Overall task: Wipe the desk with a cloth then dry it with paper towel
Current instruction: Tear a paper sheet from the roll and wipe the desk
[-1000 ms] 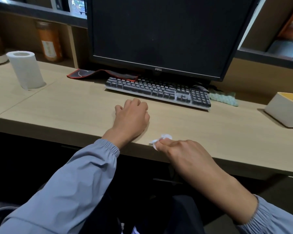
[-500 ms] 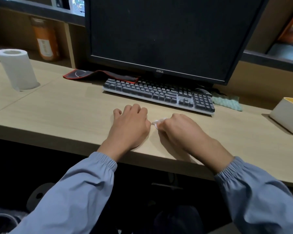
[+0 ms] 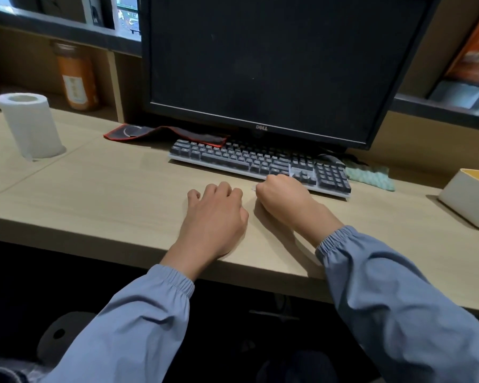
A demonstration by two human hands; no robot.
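Wood desk [image 3: 94,194] under a dark monitor [image 3: 274,64] bears a keyboard [image 3: 255,161], the left hand [image 3: 216,217] resting palm-down with fingers loosely bent and empty, the right hand [image 3: 284,197] beside it fisted round a paper scrap [image 3: 252,187], the cloth [image 3: 369,176] lying right of the keyboard, the roll [image 3: 31,125] standing far left.

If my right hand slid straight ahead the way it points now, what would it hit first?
Most likely the keyboard: the right hand, its fingers curled round a paper towel scrap, points at the front edge near the arrow keys. Whether they touch is unclear.
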